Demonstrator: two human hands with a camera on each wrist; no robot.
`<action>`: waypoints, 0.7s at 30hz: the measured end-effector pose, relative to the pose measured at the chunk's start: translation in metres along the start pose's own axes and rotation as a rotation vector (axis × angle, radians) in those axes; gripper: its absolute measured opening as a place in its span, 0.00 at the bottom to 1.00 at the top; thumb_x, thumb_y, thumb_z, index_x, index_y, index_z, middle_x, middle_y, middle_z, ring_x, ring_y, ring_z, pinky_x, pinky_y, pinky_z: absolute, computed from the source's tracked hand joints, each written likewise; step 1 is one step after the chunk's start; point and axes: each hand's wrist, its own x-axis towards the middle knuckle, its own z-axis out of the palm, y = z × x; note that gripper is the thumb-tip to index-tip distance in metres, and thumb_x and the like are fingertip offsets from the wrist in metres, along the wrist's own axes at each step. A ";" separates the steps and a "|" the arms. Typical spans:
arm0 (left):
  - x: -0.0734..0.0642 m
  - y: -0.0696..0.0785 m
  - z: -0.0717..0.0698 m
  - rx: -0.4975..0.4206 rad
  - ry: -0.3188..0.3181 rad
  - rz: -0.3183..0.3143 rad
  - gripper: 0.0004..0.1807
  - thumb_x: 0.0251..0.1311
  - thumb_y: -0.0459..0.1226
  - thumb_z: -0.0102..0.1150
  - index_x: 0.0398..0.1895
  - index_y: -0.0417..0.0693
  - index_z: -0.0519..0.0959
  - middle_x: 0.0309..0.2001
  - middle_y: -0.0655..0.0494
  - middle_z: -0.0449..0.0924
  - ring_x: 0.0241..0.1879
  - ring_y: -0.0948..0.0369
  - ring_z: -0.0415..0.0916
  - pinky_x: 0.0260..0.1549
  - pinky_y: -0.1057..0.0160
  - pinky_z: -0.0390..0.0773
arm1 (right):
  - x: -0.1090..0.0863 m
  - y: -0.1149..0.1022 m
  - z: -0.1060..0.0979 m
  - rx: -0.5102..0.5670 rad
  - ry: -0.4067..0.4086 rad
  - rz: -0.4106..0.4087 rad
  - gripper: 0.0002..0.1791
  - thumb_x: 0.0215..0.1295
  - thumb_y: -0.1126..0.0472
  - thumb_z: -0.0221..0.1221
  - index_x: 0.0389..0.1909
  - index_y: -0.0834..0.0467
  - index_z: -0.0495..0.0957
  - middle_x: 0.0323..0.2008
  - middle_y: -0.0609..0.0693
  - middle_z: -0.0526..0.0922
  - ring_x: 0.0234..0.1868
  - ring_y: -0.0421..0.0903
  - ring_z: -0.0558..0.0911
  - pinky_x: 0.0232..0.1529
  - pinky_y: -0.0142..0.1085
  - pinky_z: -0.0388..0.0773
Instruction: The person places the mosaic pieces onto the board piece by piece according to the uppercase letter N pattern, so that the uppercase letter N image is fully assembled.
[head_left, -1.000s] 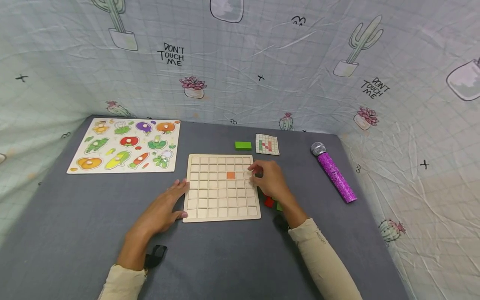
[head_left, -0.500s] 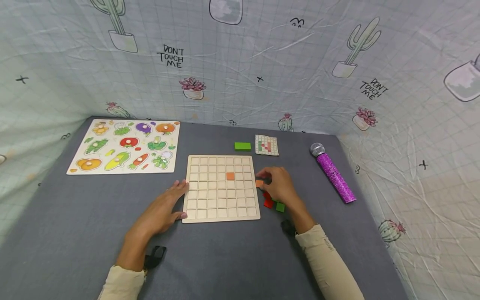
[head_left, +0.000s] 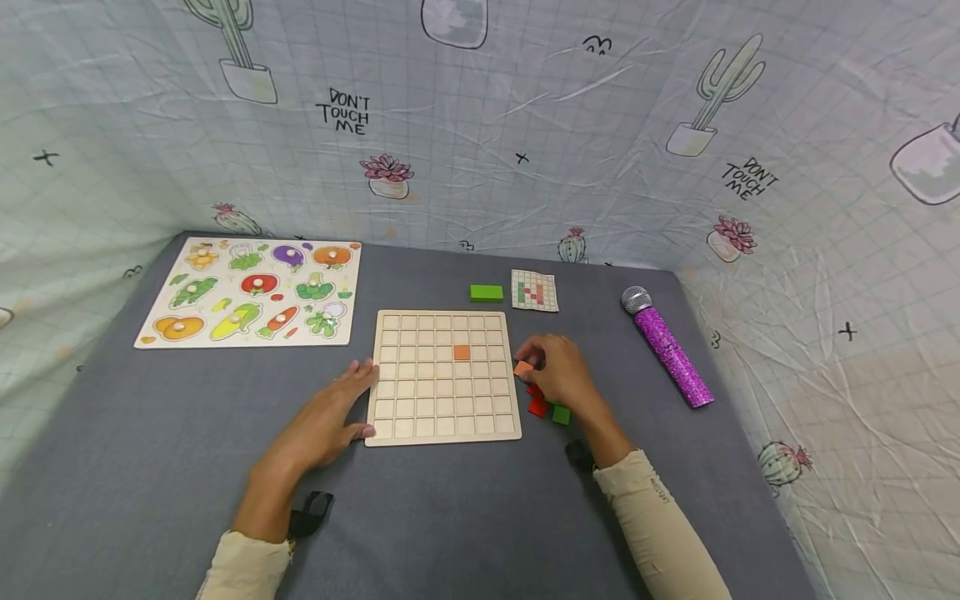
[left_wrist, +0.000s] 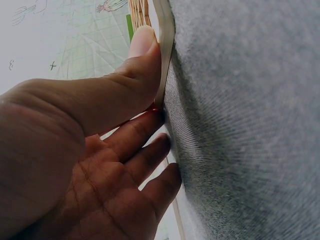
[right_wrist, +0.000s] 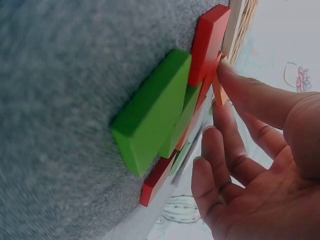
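A square wooden grid board (head_left: pixel 442 417) lies flat on the grey table, with one orange tile (head_left: pixel 462 352) set in a cell in its upper right part. My left hand (head_left: pixel 322 417) rests at the board's left edge, thumb and fingers spread and touching the rim. Just off the right edge, my right hand (head_left: pixel 558 371) pinches a second orange tile (right_wrist: pixel 219 89) between thumb and fingertip. Under and beside that hand lie loose red tiles (right_wrist: pixel 209 42) and green tiles (right_wrist: pixel 152 110), partly overlapping one another in the right wrist view.
Behind the board are a green block (head_left: pixel 487 293) and a small pattern card (head_left: pixel 535 290). A vegetable puzzle board (head_left: pixel 247 292) lies at the back left. To the right is a microphone with a glittery purple handle (head_left: pixel 672 354). A printed cloth (head_left: pixel 480 125) hangs behind the table.
My right hand has moved from over the board's right edge back toward the loose tiles and now has an orange tile, slightly lifted and tilted. The left hand has stayed in place.
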 end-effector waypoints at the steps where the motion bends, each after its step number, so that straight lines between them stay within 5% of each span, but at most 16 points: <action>1: 0.000 0.000 0.000 0.000 0.001 0.001 0.48 0.58 0.30 0.76 0.81 0.35 0.62 0.83 0.37 0.57 0.84 0.37 0.52 0.78 0.32 0.57 | 0.000 0.000 0.000 0.008 0.001 0.005 0.12 0.60 0.67 0.76 0.43 0.54 0.89 0.34 0.50 0.83 0.38 0.47 0.79 0.40 0.39 0.76; 9: -0.001 -0.001 0.000 -0.005 0.000 0.007 0.48 0.58 0.30 0.76 0.81 0.34 0.62 0.83 0.37 0.57 0.83 0.36 0.52 0.78 0.32 0.57 | -0.001 -0.002 -0.005 0.047 0.038 0.014 0.07 0.63 0.60 0.76 0.37 0.53 0.87 0.28 0.48 0.83 0.29 0.44 0.78 0.32 0.37 0.75; 21: -0.001 0.001 0.000 0.006 -0.001 0.005 0.48 0.58 0.31 0.76 0.81 0.35 0.62 0.83 0.36 0.57 0.83 0.36 0.52 0.78 0.32 0.57 | -0.005 -0.015 -0.002 0.084 0.087 -0.029 0.09 0.61 0.60 0.78 0.37 0.53 0.87 0.30 0.47 0.87 0.30 0.42 0.83 0.34 0.37 0.77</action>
